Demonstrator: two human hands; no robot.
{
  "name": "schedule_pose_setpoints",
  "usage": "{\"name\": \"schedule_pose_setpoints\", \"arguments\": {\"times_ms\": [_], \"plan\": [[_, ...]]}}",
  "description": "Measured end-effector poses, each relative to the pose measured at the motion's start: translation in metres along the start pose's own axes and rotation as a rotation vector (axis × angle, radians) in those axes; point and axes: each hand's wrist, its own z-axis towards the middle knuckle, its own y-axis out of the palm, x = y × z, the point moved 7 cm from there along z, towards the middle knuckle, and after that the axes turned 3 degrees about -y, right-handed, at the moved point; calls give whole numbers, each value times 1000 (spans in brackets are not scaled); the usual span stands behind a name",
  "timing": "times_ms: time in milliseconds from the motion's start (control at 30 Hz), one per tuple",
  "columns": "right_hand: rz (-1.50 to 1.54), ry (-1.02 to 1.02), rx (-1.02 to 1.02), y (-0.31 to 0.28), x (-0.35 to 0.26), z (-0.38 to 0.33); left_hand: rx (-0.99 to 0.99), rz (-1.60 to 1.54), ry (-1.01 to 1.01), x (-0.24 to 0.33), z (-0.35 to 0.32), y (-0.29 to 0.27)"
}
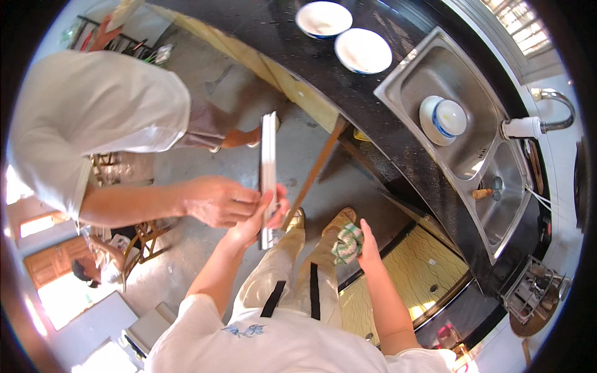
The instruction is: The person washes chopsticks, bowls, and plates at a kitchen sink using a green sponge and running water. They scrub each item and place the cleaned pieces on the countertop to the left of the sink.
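My left hand point(250, 225) is closed around a long, slim white object with lengthwise ridges point(268, 161), held upright in front of me. Its exact kind does not show. A co-worker's hand point(217, 200) reaches in from the left and meets my left hand beside this object; whether it also grips the object I cannot tell. Lower down on the right, my right hand point(368, 245) holds a crumpled green-and-white checked cloth point(348, 242), with the thumb pointing up.
Two white bowls point(363, 51) stand on the black counter point(311, 62). A steel double sink point(423, 68) on the right holds stacked blue-and-white bowls point(443, 118). Its tap point(535, 127) rises behind. The co-worker point(106, 99) stands close on the left; another person point(102, 258) sits farther back.
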Motion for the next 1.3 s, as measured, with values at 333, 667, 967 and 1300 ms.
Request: {"name": "schedule_pose_setpoints", "arguments": {"times_ms": [333, 667, 967, 1300], "plan": [[176, -71, 50, 12, -52, -66, 3, -306, 101, 32, -24, 12], [197, -238, 38, 42, -92, -116, 121, -411, 25, 36, -59, 15], [188, -283, -26, 69, -104, -136, 8, -334, 63, 50, -70, 14], [212, -377, -158, 89, -122, -159, -8, -349, 102, 97, -67, 38]]}}
